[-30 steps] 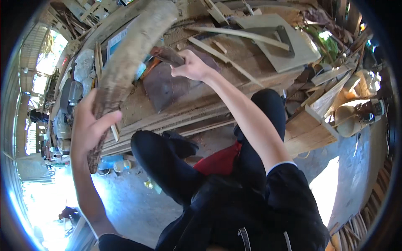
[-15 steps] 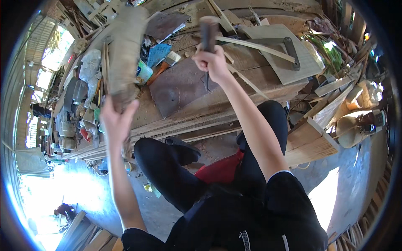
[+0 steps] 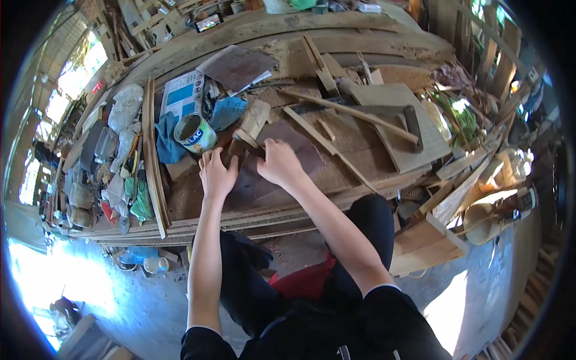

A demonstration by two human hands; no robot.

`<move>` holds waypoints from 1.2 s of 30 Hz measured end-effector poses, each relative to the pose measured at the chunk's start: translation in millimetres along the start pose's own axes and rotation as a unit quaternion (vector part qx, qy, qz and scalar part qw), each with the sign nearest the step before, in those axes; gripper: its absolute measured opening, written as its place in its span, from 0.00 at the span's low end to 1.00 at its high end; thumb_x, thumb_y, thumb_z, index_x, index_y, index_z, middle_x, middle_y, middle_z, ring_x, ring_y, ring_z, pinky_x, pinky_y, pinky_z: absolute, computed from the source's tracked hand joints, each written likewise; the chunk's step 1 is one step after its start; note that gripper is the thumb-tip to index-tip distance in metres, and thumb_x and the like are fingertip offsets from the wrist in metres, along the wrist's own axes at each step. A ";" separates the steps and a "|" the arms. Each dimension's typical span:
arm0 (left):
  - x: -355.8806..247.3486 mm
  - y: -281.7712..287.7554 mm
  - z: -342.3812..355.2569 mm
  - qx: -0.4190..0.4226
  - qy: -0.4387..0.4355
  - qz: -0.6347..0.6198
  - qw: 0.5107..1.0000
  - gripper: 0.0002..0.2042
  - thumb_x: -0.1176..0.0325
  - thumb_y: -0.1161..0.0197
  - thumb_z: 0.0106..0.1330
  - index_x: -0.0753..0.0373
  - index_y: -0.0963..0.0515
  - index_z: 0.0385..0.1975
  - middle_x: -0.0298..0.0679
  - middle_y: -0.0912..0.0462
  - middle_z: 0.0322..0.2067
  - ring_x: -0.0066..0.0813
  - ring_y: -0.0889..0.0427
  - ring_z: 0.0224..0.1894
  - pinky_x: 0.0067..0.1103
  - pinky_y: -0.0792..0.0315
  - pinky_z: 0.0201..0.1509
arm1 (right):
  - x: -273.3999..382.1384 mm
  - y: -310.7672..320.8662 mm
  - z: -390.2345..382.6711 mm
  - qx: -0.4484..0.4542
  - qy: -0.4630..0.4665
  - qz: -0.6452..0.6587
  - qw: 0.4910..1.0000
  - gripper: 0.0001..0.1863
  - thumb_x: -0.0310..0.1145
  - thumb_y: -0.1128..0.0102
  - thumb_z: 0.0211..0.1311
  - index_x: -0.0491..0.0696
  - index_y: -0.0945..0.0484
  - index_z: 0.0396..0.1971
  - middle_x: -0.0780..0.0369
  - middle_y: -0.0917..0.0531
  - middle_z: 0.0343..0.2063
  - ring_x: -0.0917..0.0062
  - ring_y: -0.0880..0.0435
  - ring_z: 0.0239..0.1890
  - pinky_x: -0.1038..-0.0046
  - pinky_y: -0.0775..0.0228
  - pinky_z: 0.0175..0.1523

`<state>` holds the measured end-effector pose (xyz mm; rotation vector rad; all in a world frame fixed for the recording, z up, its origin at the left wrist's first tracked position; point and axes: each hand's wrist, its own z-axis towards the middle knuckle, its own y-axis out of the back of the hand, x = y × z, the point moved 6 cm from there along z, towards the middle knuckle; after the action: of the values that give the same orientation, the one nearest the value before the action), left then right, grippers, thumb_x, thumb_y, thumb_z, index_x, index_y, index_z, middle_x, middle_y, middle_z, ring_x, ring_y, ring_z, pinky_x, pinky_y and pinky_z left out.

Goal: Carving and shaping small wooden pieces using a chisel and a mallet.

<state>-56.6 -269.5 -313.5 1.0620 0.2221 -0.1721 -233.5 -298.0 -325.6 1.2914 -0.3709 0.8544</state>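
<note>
My right hand (image 3: 281, 163) is closed on a chisel, whose dark handle (image 3: 253, 146) lies tilted low over the bench with its round pale end toward my left hand. The chisel's blade is hidden. My left hand (image 3: 217, 174) rests on the bench close by, fingers spread and thumb apart, beside a brown wooden piece partly covered by the hands. Just beyond both hands lies a pale wooden block (image 3: 256, 115), which looks like the mallet's head. Under the right hand is a dark brown sheet (image 3: 303, 147).
An open paint can (image 3: 195, 133) stands left of my hands, near a blue cloth (image 3: 170, 138). Long wooden strips (image 3: 155, 174) lie farther left beside clutter. On the right are a flat board (image 3: 393, 135), a thin stick (image 3: 354, 114) and a dark metal bar (image 3: 413, 127).
The raised, blurred wooden club in my left hand has come down, and that hand now rests on the bench. My right hand has lowered and tilted the upright chisel flat, moving left.
</note>
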 end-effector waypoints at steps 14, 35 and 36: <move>-94.3 -42.6 -31.5 0.071 -0.098 0.023 0.992 0.36 0.46 0.48 0.65 0.61 0.43 0.68 0.59 0.39 0.64 0.61 0.62 0.73 0.52 0.68 0.72 | -64.3 62.2 -11.3 0.129 -0.171 -0.036 0.976 0.22 0.46 0.30 0.47 0.40 0.18 0.31 0.50 0.16 0.29 0.63 0.14 0.37 0.63 0.24 0.44; -86.4 -74.2 -18.7 0.155 -0.086 -0.051 0.983 0.38 0.47 0.57 0.69 0.60 0.60 0.72 0.58 0.47 0.68 0.53 0.50 0.72 0.39 0.56 0.73 | -52.5 317.9 -177.8 -0.432 0.020 0.177 0.884 0.11 0.28 0.29 0.53 0.43 0.19 0.37 0.63 0.17 0.31 0.79 0.19 0.34 0.76 0.28 0.42; -85.1 -72.0 -22.2 0.159 -0.087 -0.050 0.982 0.39 0.46 0.53 0.68 0.60 0.60 0.72 0.58 0.46 0.68 0.53 0.49 0.71 0.39 0.55 0.73 | -61.1 290.8 -172.3 -0.375 -0.069 0.281 0.881 0.11 0.27 0.29 0.52 0.43 0.19 0.36 0.63 0.18 0.32 0.79 0.20 0.36 0.76 0.29 0.44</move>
<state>-158.5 -281.6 -362.3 1.3462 0.0920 -0.3999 -521.8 -147.4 -215.3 0.5045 -1.1112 0.9571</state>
